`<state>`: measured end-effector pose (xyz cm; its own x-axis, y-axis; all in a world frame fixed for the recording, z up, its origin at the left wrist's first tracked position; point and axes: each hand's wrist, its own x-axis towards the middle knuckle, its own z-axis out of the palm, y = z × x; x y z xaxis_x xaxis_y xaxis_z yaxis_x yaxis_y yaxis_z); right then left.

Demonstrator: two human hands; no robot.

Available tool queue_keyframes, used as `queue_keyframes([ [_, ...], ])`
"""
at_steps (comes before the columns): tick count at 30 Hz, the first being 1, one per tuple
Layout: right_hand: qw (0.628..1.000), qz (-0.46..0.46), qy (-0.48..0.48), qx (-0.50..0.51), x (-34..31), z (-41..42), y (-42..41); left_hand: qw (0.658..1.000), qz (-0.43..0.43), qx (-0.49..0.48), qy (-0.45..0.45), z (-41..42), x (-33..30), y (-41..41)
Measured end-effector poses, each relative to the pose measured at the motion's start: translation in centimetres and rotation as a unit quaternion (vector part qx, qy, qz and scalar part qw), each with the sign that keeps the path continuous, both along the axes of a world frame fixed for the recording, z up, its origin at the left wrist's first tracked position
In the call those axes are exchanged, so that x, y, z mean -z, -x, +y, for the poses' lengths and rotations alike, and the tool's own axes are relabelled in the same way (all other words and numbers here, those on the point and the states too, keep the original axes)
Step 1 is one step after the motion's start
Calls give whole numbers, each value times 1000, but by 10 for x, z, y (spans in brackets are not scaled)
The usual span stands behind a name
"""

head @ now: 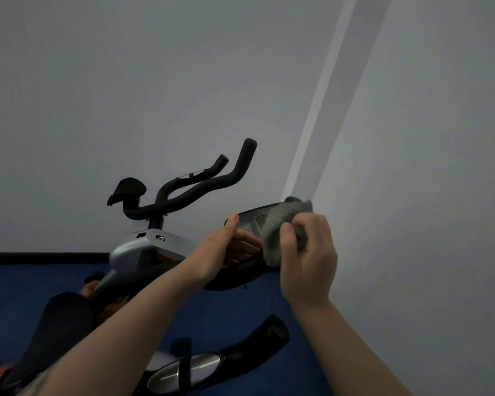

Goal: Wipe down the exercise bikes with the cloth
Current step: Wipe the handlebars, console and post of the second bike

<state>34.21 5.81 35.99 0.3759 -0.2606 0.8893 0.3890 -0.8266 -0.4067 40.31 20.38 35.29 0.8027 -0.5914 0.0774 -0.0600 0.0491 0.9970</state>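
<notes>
We see the right hand bunched around a grey cloth, thumb and curled fingers gripping it, and the cloth lies across the right part of the bike's display console, covering that end and draping down over its lower edge. The left hand reaches in from the lower left and holds the console's left edge, thumb laid along the top of the frame, fingers under or behind it; we cannot quite tell in this dim light how far they wrap.

Below the console a dark curved handlebar with a silver grip plate runs across the bottom of the view, part of the near bike. Beyond the hands stands a second exercise bike, with a silver-grey body, black curved handlebars and a small black pad. Both sit on a blue floor against a pale wall.
</notes>
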Motion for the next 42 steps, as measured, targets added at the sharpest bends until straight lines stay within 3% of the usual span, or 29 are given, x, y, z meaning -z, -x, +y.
queue_keyframes([
  [5,998,61,-3,-12,45,-1,14,1000,-7,12,-6,1,4,-1],
  [11,997,-56,-35,38,-6,2,-11,1000,-14,1,-3,1,3,-1],
  [16,999,33,12,10,53,8,7,1000,-12,5,-5,1,3,0],
  [22,996,-79,-12,40,-15,-7,-12,1000,-23,-3,-19,0,2,0],
  [28,999,46,21,-11,54,2,11,999,-41,-18,-21,-1,5,1],
  [33,996,-91,-15,12,-18,1,-10,999,-40,-17,-11,0,4,-1],
  [36,997,-55,32,50,4,6,-9,998,-53,-19,-12,-1,6,0],
  [39,996,18,81,13,48,3,9,998,-67,-10,-14,0,8,0],
  [42,997,-34,67,11,15,-6,1,997,-70,-11,-13,1,6,-2],
])
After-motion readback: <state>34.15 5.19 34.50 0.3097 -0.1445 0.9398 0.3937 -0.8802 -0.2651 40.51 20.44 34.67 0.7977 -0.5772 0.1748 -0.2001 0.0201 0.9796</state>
